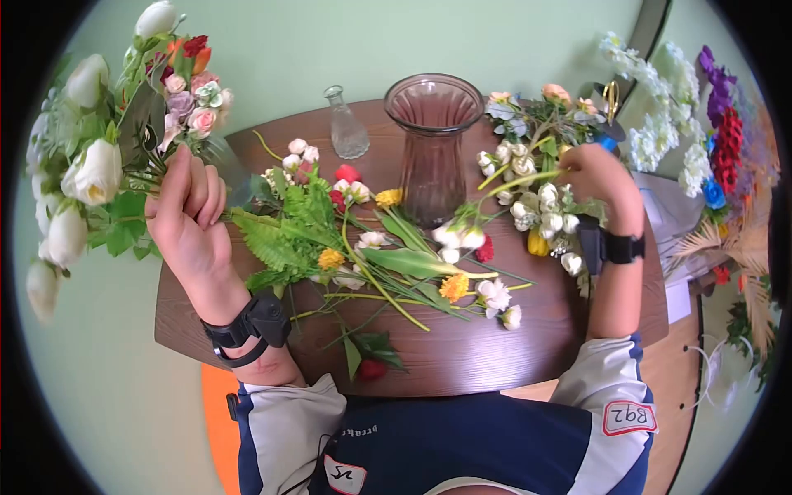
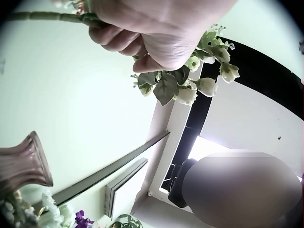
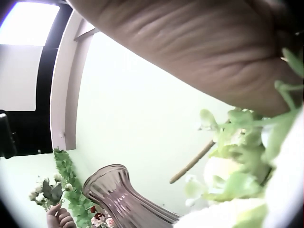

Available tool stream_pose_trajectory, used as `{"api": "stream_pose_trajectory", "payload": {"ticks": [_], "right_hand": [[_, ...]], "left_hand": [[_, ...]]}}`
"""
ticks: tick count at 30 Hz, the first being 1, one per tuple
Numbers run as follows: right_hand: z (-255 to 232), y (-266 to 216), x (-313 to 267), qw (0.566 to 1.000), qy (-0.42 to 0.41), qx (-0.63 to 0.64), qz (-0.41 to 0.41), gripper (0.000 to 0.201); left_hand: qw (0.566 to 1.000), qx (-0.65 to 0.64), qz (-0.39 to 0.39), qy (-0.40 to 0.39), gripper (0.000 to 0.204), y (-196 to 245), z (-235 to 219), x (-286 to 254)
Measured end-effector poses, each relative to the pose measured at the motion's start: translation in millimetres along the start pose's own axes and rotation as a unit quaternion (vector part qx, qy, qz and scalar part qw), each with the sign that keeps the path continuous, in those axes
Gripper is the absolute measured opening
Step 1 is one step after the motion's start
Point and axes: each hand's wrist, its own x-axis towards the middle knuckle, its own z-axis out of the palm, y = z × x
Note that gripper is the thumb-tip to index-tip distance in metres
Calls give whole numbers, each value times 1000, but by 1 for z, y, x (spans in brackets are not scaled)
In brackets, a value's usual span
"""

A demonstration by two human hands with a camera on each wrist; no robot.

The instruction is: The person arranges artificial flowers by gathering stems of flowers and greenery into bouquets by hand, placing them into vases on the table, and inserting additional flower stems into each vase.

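Observation:
My left hand is raised at the left. Its curled fingers grip a spray of white flowers with green leaves. In the left wrist view, the spray's green stem sticks out past the fist. My right hand is bent down over the right of the table, fingers curled around a green stem that points left. White blooms hang just below that hand. In the right wrist view, a brownish stem end emerges from the leaves beside the palm. The right fingertips are hidden.
A purplish ribbed glass vase stands at the back middle, beside a small clear bottle. Loose flowers, yellow blooms and a fern cover the brown table. Pink roses stand behind my left hand; more flowers are at right.

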Motion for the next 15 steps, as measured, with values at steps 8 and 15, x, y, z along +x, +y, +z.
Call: {"api": "stream_pose_trajectory", "payload": {"ticks": [8,15], "right_hand": [[-50,-36,-58,901,403,97,-132,21],[-47,-58,-65,902,397,87,-145,18]], "left_hand": [[999,-43,-2,8,38,8,-8,1],[999,-36,-26,-25,33,-1,3,-1]]}}
